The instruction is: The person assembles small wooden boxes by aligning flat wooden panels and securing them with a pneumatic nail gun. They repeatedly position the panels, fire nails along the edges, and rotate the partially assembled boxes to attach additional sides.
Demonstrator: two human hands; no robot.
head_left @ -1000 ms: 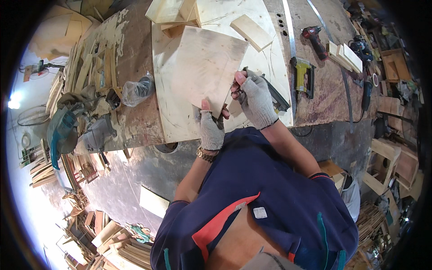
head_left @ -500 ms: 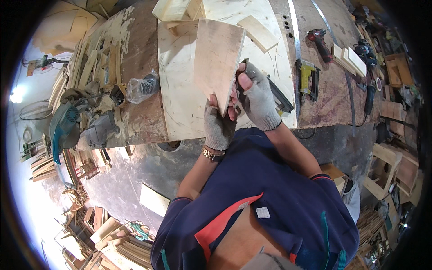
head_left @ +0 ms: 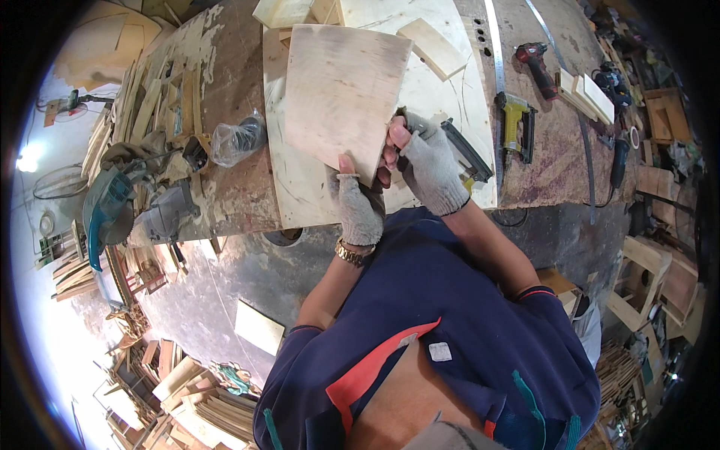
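A pale plywood panel (head_left: 341, 90) is tilted up over the bench, its broad face toward me. My left hand (head_left: 358, 206), in a fingerless grey knit glove, grips its lower corner. The left thumb presses on the face while the fingers pass behind. At the panel's right edge is my right hand (head_left: 435, 161), gloved the same way, with fingers curled and thumb against that edge. Its fingertips are partly hidden. Just beyond the right hand, a black and yellow nail gun (head_left: 466, 154) lies on a larger plywood sheet (head_left: 300, 199).
A second yellow nail gun (head_left: 515, 124), a red and black drill (head_left: 536, 71) and stacked wood pieces (head_left: 585, 96) lie to the right. A wooden strip (head_left: 433, 49) rests at the back. Leftward are a plastic-wrapped item (head_left: 238, 141) and a teal circular saw (head_left: 109, 210).
The panel has turned so that more of its broad face shows, its upper left corner swinging left. Both hands stay at its lower and right edges, with the left wrist slightly rotated.
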